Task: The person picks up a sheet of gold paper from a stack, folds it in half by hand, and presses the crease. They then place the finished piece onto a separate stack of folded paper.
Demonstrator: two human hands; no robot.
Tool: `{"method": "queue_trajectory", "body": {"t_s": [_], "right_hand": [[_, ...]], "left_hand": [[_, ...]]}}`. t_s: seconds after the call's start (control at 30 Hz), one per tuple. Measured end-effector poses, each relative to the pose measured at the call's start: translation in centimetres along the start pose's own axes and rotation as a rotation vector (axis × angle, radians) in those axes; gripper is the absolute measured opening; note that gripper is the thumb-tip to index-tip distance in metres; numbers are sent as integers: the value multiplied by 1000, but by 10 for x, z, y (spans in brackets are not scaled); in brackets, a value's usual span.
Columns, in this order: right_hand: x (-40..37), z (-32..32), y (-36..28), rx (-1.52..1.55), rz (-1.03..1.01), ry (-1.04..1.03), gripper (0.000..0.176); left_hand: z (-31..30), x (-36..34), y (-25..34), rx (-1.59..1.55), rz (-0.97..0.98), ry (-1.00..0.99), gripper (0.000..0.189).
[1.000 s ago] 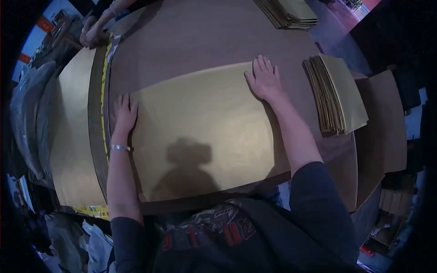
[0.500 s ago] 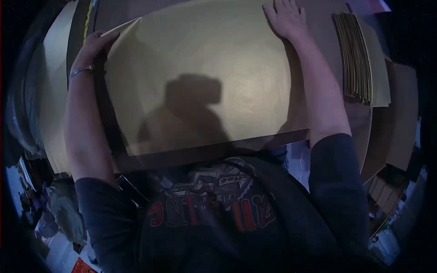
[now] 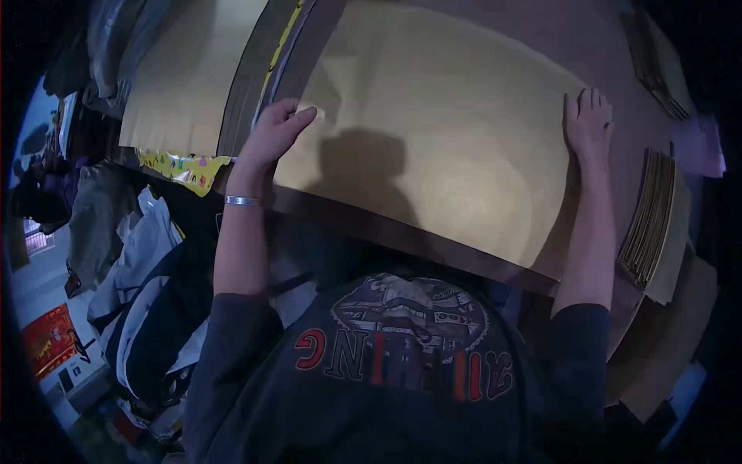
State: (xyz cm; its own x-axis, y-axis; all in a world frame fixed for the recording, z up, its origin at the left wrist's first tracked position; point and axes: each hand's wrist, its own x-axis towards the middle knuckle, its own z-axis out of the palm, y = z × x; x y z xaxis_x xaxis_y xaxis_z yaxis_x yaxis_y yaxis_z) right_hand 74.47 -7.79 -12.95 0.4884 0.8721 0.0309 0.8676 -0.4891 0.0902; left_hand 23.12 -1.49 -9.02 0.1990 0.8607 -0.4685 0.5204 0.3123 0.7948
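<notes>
A large tan sheet lies on the brown work surface, with the shadow of a head and shoulders across it. At its left edge is my left hand, thumb stretched over the sheet and apart from the partly curled fingers. A silver bracelet circles that wrist. My right hand rests on the sheet's right edge, palm down with fingers stretched out. Neither hand visibly grips anything.
Stacks of folded brown pieces stand at the right, others farther back. More tan sheets lie at the left above a yellow patterned wrap. Pale and dark cloth hangs below left, near a red item.
The view has turned, and the sheet looks tilted the other way. My left hand's thumb has parted from the sheet corner it was pinching, and that corner lies lower. My right hand stays spread at the right edge.
</notes>
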Motion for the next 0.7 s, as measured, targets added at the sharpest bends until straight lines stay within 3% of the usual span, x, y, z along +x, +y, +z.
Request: {"method": "queue_trajectory", "body": {"t_s": [0.07, 0.13, 0.2, 0.33, 0.4, 0.47, 0.53, 0.6, 0.63, 0.7], "right_hand": [[-19, -5, -25, 109, -47, -126, 66], [-62, -15, -60, 160, -186, -37, 69], [-88, -5, -84, 238, -381, -98, 75], [-158, -19, -130, 498, -736, -136, 98], [-183, -37, -153, 677, -776, -260, 111], [-199, -39, -172, 816, -707, -238, 118], [-197, -48, -181, 855, -643, -252, 108], [-193, -48, -185, 828, -710, 119, 95], [-196, -53, -178, 825, -734, 223, 75], [-190, -62, -166, 790, -786, 275, 68]], "left_hand": [[-3, -2, -2, 32, 57, -19, 24], [1, -8, 12, 53, 138, -54, 23], [25, -8, 42, -90, 183, -87, 17], [27, -8, 76, -97, 221, -205, 21], [36, -19, 97, -95, 261, -227, 21], [47, -26, 108, -260, 219, -266, 20], [54, -28, 111, -312, 252, -287, 18], [55, -34, 116, -380, 269, -272, 15], [53, -46, 119, -377, 292, -278, 15], [50, -62, 127, -570, 353, -187, 14]]}}
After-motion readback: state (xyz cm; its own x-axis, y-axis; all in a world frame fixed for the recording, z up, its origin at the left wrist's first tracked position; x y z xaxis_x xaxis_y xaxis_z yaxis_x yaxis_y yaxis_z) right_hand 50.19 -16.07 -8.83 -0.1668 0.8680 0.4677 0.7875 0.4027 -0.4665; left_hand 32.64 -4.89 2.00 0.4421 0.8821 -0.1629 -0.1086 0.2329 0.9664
